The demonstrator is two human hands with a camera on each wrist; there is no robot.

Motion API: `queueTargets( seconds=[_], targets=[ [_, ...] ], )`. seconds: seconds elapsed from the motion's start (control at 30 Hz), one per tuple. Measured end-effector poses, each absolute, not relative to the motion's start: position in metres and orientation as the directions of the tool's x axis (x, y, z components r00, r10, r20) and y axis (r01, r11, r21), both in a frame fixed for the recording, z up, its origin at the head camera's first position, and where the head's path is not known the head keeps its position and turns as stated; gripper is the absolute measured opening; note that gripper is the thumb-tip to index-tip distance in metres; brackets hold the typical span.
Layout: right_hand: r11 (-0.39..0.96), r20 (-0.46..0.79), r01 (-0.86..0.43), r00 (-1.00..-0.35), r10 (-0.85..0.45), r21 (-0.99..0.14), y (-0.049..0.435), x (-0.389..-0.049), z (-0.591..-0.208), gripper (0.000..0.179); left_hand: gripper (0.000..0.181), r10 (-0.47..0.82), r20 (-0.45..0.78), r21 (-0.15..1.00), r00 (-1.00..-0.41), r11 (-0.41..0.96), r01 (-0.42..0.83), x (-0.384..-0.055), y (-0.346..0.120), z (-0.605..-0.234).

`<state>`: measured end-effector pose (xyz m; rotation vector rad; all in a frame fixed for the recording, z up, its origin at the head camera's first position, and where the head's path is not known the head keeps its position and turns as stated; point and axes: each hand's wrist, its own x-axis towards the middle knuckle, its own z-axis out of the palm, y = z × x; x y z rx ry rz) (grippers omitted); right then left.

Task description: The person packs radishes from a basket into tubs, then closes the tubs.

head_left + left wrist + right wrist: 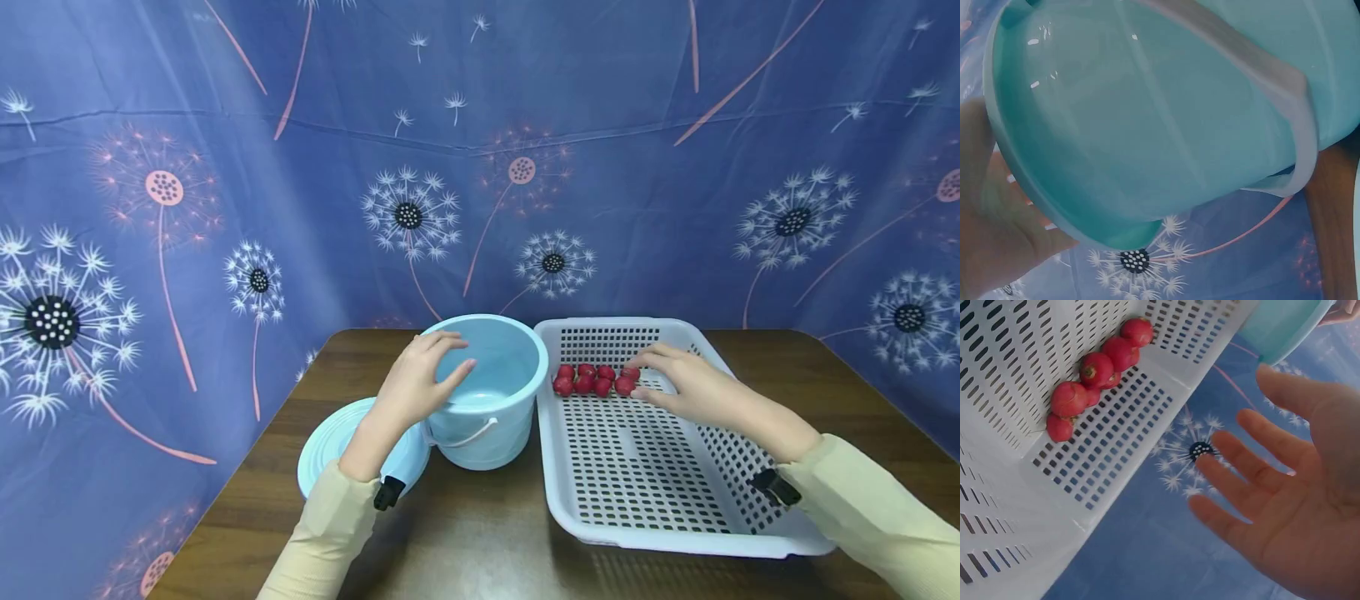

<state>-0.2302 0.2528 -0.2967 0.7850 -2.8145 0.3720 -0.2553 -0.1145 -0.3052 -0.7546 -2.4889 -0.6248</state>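
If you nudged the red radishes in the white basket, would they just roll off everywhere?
The red radishes would probably roll, being roundish, though close neighbours may check them. The white basket, with its raised walls, should keep them in. They may feel slightly slippery, as their skins look fairly smooth.
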Motion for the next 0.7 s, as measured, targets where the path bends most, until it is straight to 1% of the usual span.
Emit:
queueTargets(
  seconds=[0.1, 0.23, 0.33, 0.5, 0.6, 0.7],
  targets=[
    [0.814, 0.274, -0.533, -0.838, -0.472, -0.230, 0.255, -0.239, -0.298, 0.036, 0.035, 0.331, 0.556, 0.344, -0.763, 0.744, 0.573, -0.257, -0.117, -0.305],
    [0.788, 0.288, -0.521, -0.850, -0.442, -0.328, 0.259, -0.249, -0.298, 0.037, 0.035, 0.260, 0.541, 0.430, -0.800, 0.732, 0.529, -0.262, -0.122, -0.305],
    [0.780, 0.289, -0.503, -0.861, -0.418, -0.373, 0.263, -0.257, -0.296, 0.035, 0.033, 0.206, 0.549, 0.479, -0.810, 0.716, 0.508, -0.267, -0.126, -0.307],
    [0.788, 0.313, -0.492, -0.865, -0.393, -0.371, 0.269, -0.268, -0.296, 0.024, 0.028, 0.117, 0.562, 0.559, -0.819, 0.676, 0.480, -0.277, -0.134, -0.310],
    [0.795, 0.323, -0.485, -0.866, -0.381, -0.363, 0.271, -0.275, -0.300, 0.017, 0.026, 0.081, 0.539, 0.614, -0.838, 0.643, 0.457, -0.281, -0.138, -0.315],
    [0.803, 0.319, -0.467, -0.876, -0.362, -0.371, 0.273, -0.282, -0.306, 0.015, 0.027, 0.051, 0.506, 0.665, -0.861, 0.613, 0.427, -0.285, -0.141, -0.321]
  ],
)
